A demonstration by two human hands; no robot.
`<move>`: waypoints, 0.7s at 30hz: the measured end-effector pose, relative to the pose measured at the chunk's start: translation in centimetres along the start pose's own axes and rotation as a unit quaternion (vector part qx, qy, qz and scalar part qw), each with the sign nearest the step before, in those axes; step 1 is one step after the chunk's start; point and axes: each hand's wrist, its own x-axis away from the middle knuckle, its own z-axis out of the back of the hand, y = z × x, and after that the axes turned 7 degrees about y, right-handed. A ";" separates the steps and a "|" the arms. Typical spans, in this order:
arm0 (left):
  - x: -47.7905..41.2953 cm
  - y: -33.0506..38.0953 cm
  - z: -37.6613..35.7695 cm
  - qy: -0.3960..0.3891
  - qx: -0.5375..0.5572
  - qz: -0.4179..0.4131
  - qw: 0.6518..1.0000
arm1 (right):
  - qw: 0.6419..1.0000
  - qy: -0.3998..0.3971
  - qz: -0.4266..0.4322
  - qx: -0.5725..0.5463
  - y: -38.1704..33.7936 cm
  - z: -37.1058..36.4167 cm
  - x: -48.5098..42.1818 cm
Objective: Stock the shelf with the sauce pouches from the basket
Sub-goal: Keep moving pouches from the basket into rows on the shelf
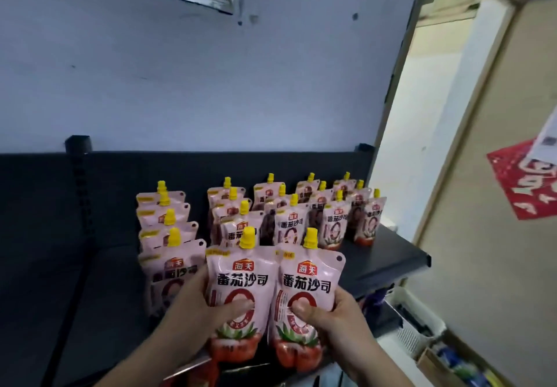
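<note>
Left hand grips one upright pouch, right hand grips a second pouch touching it, both at the dark shelf front edge before standing rows.

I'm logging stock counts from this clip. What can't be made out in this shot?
- The basket: not in the head view at all.
- Rear pouches: hidden behind the front rows, so no exact count.
- Small print on the left-hand pouch and right-hand pouch: blurred, partly covered by the left hand and right hand.
- Lower shelves: cut off at the bottom right.
</note>
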 end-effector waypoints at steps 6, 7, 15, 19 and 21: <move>-7.2 -1.8 -3.4 0.025 0.017 -0.010 1.000 | 1.000 0.023 0.011 -0.005 -0.6 2.8 -6.9; -8.1 -2.4 -3.6 0.036 0.015 -0.009 0.999 | 1.000 0.017 0.015 0.001 -0.4 3.1 -8.0; -12.4 -5.2 -5.3 0.118 -0.006 -0.016 0.993 | 0.997 -0.074 0.030 0.020 1.5 5.1 -16.7; -12.1 -6.7 -6.4 0.160 -0.030 0.000 0.987 | 0.990 -0.131 0.039 0.038 3.1 5.8 -20.1; -11.7 -7.2 -7.1 0.191 -0.027 0.006 0.981 | 0.985 -0.163 0.028 0.042 4.3 6.3 -21.3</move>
